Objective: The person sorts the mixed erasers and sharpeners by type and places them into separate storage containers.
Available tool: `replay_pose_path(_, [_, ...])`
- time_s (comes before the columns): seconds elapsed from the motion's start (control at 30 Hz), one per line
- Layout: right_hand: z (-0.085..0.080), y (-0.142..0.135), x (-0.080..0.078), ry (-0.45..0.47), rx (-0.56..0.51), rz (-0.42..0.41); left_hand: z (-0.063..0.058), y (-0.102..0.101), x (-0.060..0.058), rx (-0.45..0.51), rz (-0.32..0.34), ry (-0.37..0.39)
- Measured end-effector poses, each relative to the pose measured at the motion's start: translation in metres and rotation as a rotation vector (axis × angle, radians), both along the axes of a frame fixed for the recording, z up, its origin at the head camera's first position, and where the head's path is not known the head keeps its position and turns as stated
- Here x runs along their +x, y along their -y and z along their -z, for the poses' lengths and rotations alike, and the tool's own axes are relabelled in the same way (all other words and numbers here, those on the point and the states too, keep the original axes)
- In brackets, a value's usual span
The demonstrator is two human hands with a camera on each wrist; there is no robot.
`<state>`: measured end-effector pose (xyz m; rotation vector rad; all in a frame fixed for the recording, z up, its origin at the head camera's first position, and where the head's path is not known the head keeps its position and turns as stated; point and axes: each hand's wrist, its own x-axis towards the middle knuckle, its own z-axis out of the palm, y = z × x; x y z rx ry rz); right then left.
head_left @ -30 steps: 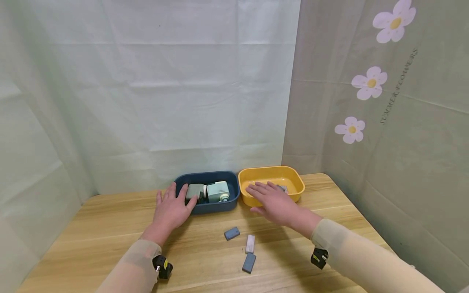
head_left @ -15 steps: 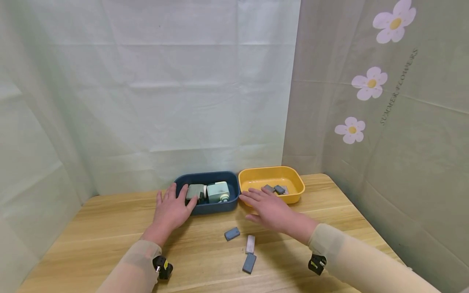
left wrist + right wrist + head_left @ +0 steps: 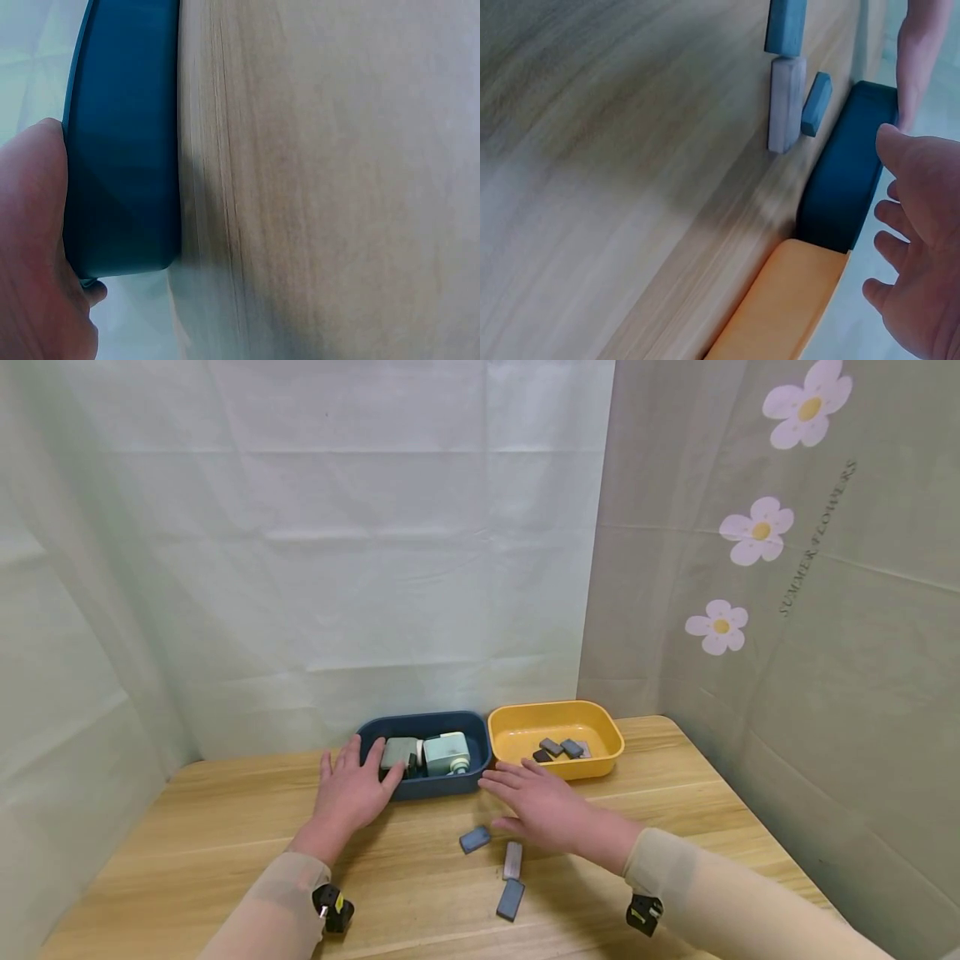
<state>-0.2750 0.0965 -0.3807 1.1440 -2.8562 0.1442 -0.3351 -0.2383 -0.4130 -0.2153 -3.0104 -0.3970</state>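
Note:
My left hand (image 3: 351,789) rests with spread fingers on the left end of the navy blue bin (image 3: 438,787); its thumb lies at the front rim in the left wrist view. Inside that bin lie a grey-green bottle-like container (image 3: 400,752) and a pale mint one (image 3: 446,753) with a whitish nozzle. Relaxed and holding nothing, my right hand (image 3: 551,810) hovers in front of the yellow bin (image 3: 555,710). Several small dark and light blocks (image 3: 572,748) lie in the yellow bin. On the table are a blue-grey block (image 3: 475,839), a pale lilac block (image 3: 512,861) and another blue-grey block (image 3: 510,900).
Both bins stand side by side at the back of the wooden table (image 3: 405,877). Behind them hangs a pale cloth (image 3: 375,568); a greyish cloth with printed flowers (image 3: 761,530) hangs at the right. A small black camera (image 3: 644,914) is strapped at my right wrist.
My right hand has drawn back from over the yellow bin, toward the left and nearer to me, uncovering the dark blocks in it. The left hand has stayed in place.

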Motion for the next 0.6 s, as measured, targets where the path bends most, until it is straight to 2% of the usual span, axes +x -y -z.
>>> replay_pose_path(0.37, [0.007, 0.005, 0.006, 0.009, 0.032, -0.035, 0.0, 0.0, 0.0, 0.012, -0.005, 0.007])
replay_pose_path(0.6, [0.011, 0.008, 0.006, 0.046, 0.055, -0.039, -0.003, -0.002, 0.003, 0.012, -0.007, 0.004])
